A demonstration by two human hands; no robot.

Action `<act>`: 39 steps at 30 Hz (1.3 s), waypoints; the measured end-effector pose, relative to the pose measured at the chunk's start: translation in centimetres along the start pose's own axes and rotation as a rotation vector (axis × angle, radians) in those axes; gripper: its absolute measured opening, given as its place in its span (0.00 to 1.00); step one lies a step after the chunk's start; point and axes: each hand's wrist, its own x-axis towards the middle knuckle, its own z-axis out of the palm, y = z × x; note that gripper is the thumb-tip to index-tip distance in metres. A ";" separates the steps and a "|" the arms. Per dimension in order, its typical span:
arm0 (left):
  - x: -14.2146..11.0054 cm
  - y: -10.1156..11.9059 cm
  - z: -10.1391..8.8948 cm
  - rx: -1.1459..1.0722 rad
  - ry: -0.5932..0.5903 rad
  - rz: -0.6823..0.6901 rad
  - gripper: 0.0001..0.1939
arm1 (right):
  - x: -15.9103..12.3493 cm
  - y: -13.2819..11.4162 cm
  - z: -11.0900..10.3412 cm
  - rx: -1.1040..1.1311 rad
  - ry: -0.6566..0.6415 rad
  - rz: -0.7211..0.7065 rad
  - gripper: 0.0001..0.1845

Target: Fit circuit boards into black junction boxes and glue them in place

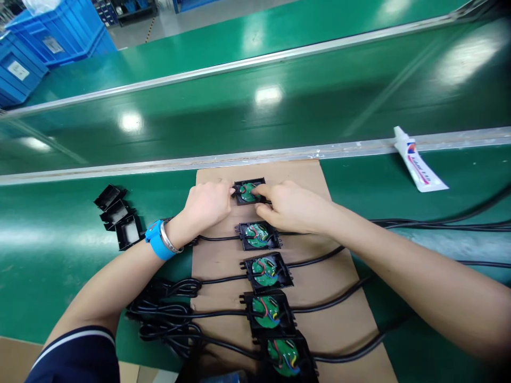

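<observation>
Presently, head view: farthest black housing [249, 181], open, green board [246, 193] inside, lies on the cardboard sheet [279, 169]. Left of housing: left hand [209, 205], fingers curled, tips at its end; pinch or mere contact, cannot tell. Right of housing: right hand [293, 205], index finger over the board, thumb apart and lower; grip on the edge unclear. Nearer than housing: four like units [274, 240]. Judgement: best braced from the left, pressure light, fingertips kept off bare components.
</observation>
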 end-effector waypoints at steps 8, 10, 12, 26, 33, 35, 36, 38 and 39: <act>0.2 -0.1 0.1 -0.038 -0.005 0.016 0.16 | 0.5 0.1 -0.1 -0.047 0.034 -0.057 0.17; 0.2 -0.4 0.2 -0.083 -0.010 0.024 0.16 | 0.5 0.4 -0.2 -0.032 0.068 -0.070 0.17; 0.3 -0.8 0.3 -0.147 -0.023 0.026 0.15 | 0.4 0.7 -0.2 -0.006 0.077 -0.065 0.19; 0.2 -1.0 0.2 -0.191 0.030 0.040 0.14 | 0.9 0.6 -0.4 0.083 -0.065 -0.064 0.30; -1.7 1.2 1.6 0.316 0.109 0.235 0.14 | 0.9 0.5 -0.4 0.098 -0.057 -0.065 0.24; -1.9 2.1 1.9 0.441 0.106 0.259 0.16 | 0.9 0.4 -0.5 0.094 -0.035 -0.080 0.21; -1.9 2.4 1.9 0.491 0.111 0.268 0.17 | 0.9 0.4 -0.5 0.088 -0.025 -0.087 0.21; -1.9 2.6 1.8 0.538 0.109 0.289 0.17 | 0.8 0.2 -0.6 0.077 -0.023 -0.085 0.20; -1.9 2.5 1.7 0.533 0.094 0.292 0.17 | 0.8 0.1 -0.5 0.074 -0.027 -0.078 0.20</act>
